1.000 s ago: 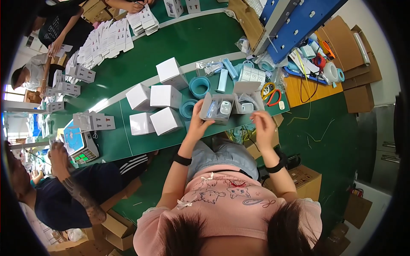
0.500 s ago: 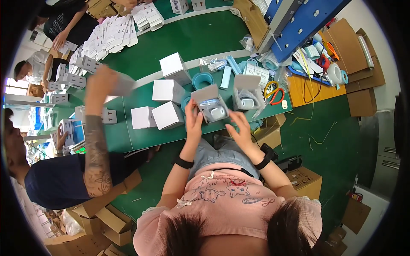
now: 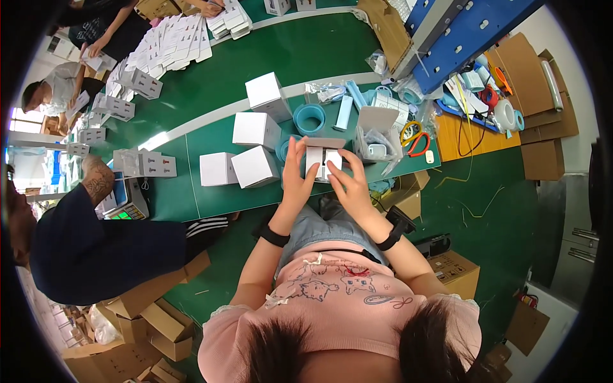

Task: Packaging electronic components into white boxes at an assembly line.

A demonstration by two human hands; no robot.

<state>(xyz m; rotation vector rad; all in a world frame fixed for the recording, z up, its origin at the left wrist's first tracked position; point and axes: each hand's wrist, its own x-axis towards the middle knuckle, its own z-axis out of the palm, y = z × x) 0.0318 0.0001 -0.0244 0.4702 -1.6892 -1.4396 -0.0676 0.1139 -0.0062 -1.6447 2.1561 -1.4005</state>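
Between my two hands a small white box (image 3: pixel 314 162) stands at the table's near edge, its side flaps folded inward and its lid flap raised at the far side. My left hand (image 3: pixel 297 185) grips its left side, thumb toward the flaps. On the right, my right hand (image 3: pixel 352 190) presses fingers on the small flaps and steadies that side. The flaps and fingers hide most of the contents. Just right of it stands another open white box (image 3: pixel 378 115) with a bagged white item (image 3: pixel 377 149) inside. Several closed white boxes (image 3: pixel 255 167) stand to the left.
Teal tape rolls (image 3: pixel 310 119), scissors (image 3: pixel 416 143) and bagged parts (image 3: pixel 325 94) lie beyond and right of the boxes. A blue metal upright (image 3: pixel 460 48) rises at the far right. At left a co-worker (image 3: pixel 96 249) sits by a scale (image 3: pixel 128 207); flat white cartons (image 3: pixel 169 48) lie far left.
The box's side flaps have been folded in over the contents, and my hands have closed in around its top. The co-worker's tattooed arm has drawn back left from over the table.
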